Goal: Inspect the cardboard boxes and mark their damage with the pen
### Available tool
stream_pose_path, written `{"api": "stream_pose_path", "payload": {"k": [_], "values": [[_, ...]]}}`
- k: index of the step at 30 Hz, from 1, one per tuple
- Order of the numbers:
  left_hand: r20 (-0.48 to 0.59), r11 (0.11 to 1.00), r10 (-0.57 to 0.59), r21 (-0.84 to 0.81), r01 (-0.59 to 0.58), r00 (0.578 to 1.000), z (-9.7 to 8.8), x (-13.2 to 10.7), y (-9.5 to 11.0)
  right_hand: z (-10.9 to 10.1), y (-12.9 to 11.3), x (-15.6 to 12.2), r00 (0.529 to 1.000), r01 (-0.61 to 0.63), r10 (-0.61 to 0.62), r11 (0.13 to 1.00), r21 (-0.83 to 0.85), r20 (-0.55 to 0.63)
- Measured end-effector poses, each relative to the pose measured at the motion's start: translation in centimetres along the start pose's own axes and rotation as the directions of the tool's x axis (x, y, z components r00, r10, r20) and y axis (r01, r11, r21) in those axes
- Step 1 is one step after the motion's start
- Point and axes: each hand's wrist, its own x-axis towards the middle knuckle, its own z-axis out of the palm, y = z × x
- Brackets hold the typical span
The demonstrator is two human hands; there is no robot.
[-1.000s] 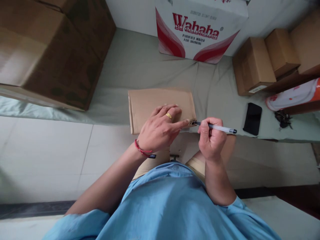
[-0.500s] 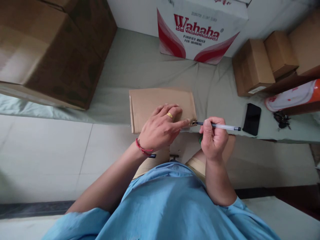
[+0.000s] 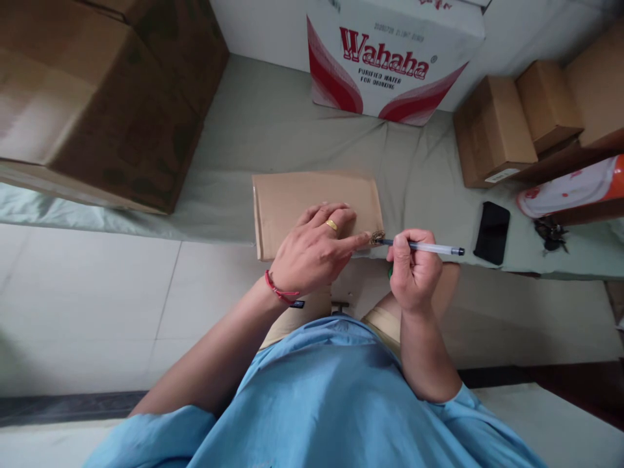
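Observation:
A brown kraft-paper packet (image 3: 312, 192), folded or stacked, lies near the front edge of the cloth-covered bench. My left hand (image 3: 319, 244) rests on it, fingers partly spread, with the index finger reaching toward its lower right corner. At that corner is a small dark scribbled-looking patch (image 3: 377, 237); its detail is too fine to read. My right hand (image 3: 415, 270) is closed around a pen (image 3: 436, 249) with a clear barrel and a dark end. The pen lies almost level, its tip touching or very near the patch.
A large carton (image 3: 112, 110) stands at left and a white-and-red water carton (image 3: 385, 65) at the back. On the right are small brown boxes (image 3: 494, 130), a black phone (image 3: 492, 233), an orange-and-white cylinder (image 3: 570, 187) and dark keys (image 3: 550, 233).
My right hand and the pen have shifted slightly to the left, with the tip slightly lower at the patch. My left hand and the packet have stayed almost still.

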Motion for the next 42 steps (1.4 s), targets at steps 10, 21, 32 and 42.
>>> {"api": "stream_pose_path", "payload": {"k": [10, 21, 32, 42], "values": [[0.002, 1.0, -0.011, -0.008, 0.011, 1.0, 0.0, -0.1, 0.1, -3.1, 3.3, 1.3, 0.975, -0.045, 0.035, 0.998, -0.039, -0.218], [0.015, 1.0, -0.002, 0.008, 0.002, 1.0, -0.1, 0.1, 0.2, -6.0, 15.5, 3.3, 0.988, 0.007, 0.085, 0.807, -0.591, 0.128], [0.032, 1.0, -0.018, 0.0, 0.018, 0.999, -1.3, -0.2, 0.4, -4.2, 17.7, 2.8, 0.997, -0.053, 0.01, 0.838, -0.544, -0.081], [0.343, 0.932, -0.358, 0.073, 0.356, 0.868, -6.7, -2.9, -8.1, -3.8, 17.8, 2.2, 0.982, -0.101, 0.008, 0.864, -0.493, -0.189]]}}
